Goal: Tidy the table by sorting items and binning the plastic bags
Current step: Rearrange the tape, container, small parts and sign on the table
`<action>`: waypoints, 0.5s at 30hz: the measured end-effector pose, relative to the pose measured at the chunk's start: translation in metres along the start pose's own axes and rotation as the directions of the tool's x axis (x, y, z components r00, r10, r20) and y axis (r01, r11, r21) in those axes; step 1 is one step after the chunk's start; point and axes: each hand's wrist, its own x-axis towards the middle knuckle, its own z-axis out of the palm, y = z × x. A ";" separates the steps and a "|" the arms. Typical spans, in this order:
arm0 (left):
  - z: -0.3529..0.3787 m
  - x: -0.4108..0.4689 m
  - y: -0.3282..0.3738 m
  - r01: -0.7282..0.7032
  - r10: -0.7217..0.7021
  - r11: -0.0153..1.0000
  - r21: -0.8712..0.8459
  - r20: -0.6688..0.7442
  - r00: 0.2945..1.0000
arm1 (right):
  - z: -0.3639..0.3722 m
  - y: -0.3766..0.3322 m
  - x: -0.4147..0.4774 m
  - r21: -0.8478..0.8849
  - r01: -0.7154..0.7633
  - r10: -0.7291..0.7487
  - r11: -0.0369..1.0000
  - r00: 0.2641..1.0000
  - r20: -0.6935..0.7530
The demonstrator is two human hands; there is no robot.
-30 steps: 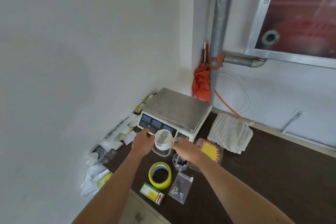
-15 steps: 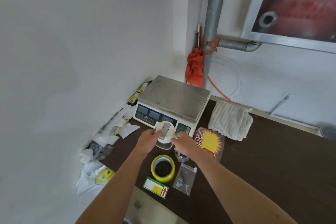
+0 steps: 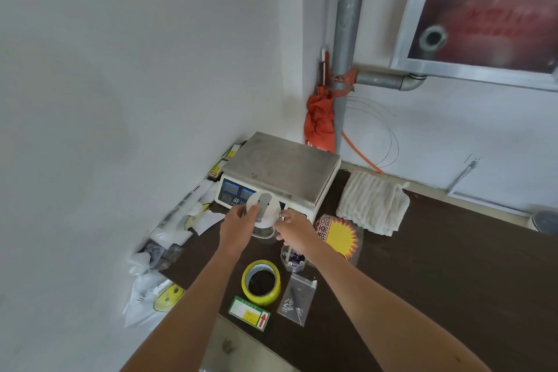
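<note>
A clear jar with a white lid (image 3: 263, 208) stands just in front of the weighing scale (image 3: 280, 172). My left hand (image 3: 237, 225) grips the jar's left side and my right hand (image 3: 294, 229) holds its right side by the lid rim. A yellow tape roll (image 3: 261, 282) lies nearer to me, with a green label card (image 3: 249, 312) and a small clear bag of screws (image 3: 297, 299) beside it. A small clear container (image 3: 290, 260) sits under my right wrist. White plastic bags (image 3: 151, 296) are bunched along the left wall.
A folded white cloth (image 3: 373, 202) and a yellow starburst price sign (image 3: 338, 235) lie right of the scale on the dark table (image 3: 453, 266). An orange bag (image 3: 320, 124) hangs by the metal pipe (image 3: 347, 39). Papers and small boxes (image 3: 196, 208) line the wall.
Both hands stayed on the jar while it shifted slightly toward the scale. The view tilted so the table sits lower and nearer in the frame.
</note>
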 end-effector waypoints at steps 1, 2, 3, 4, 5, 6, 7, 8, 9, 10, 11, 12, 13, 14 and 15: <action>0.004 -0.004 0.007 -0.017 0.017 1.000 -0.009 -0.019 1.000 | -0.006 -0.001 -0.001 0.027 0.003 -0.003 1.000 1.000 -0.015; 0.008 -0.007 0.013 -0.035 0.034 0.999 -0.019 -0.038 0.999 | -0.012 -0.002 -0.003 0.066 0.011 -0.009 0.998 0.999 -0.034; 0.012 -0.010 0.021 -0.053 0.052 0.998 -0.035 -0.054 0.997 | -0.020 -0.003 -0.007 0.108 0.019 -0.012 0.994 0.998 -0.057; 0.017 -0.013 0.028 -0.071 0.068 0.996 -0.045 -0.067 0.995 | -0.027 -0.003 -0.010 0.140 0.029 -0.017 0.990 0.996 -0.084; 0.023 -0.015 0.035 -0.090 0.086 0.995 -0.053 -0.079 0.993 | -0.036 -0.004 -0.014 0.152 0.040 -0.023 0.988 0.993 -0.113; 0.030 -0.017 0.041 -0.104 0.100 0.993 -0.053 -0.078 0.992 | -0.044 -0.004 -0.019 0.155 0.061 -0.039 0.986 0.989 -0.141; 0.037 -0.020 0.048 -0.124 0.119 0.990 -0.063 -0.076 0.990 | -0.053 -0.004 -0.022 0.158 0.072 -0.046 0.985 0.985 -0.165; 0.045 -0.023 0.056 -0.136 0.131 0.988 -0.076 -0.069 0.989 | -0.062 -0.001 -0.024 0.164 0.086 -0.052 0.983 0.979 -0.199; 0.054 -0.027 0.063 -0.147 0.142 0.985 -0.092 -0.065 0.988 | -0.072 0.001 -0.027 0.176 0.092 -0.050 0.980 0.972 -0.229; 0.064 -0.031 0.069 -0.153 0.148 0.984 -0.096 -0.058 0.987 | -0.081 0.005 -0.029 0.199 0.106 -0.051 0.974 0.964 -0.261; 0.075 -0.035 0.075 -0.162 0.159 0.982 -0.093 -0.044 0.986 | -0.091 0.012 -0.029 0.224 0.102 -0.033 0.969 0.956 -0.292; 0.085 -0.040 0.082 -0.171 0.169 0.981 -0.090 -0.026 0.985 | -0.101 0.018 -0.031 0.233 0.099 -0.020 0.968 0.947 -0.322; 0.096 -0.044 0.088 -0.180 0.180 0.980 -0.089 -0.005 0.984 | -0.113 0.024 -0.035 0.225 0.084 -0.002 0.971 0.940 -0.342; 0.107 -0.050 0.096 -0.194 0.195 0.977 -0.089 0.010 0.981 | -0.124 0.032 -0.038 0.226 0.082 0.006 0.971 0.932 -0.363; 0.118 -0.055 0.103 -0.205 0.208 0.975 -0.085 0.034 0.978 | -0.135 0.039 -0.042 0.238 0.074 0.022 0.968 0.925 -0.380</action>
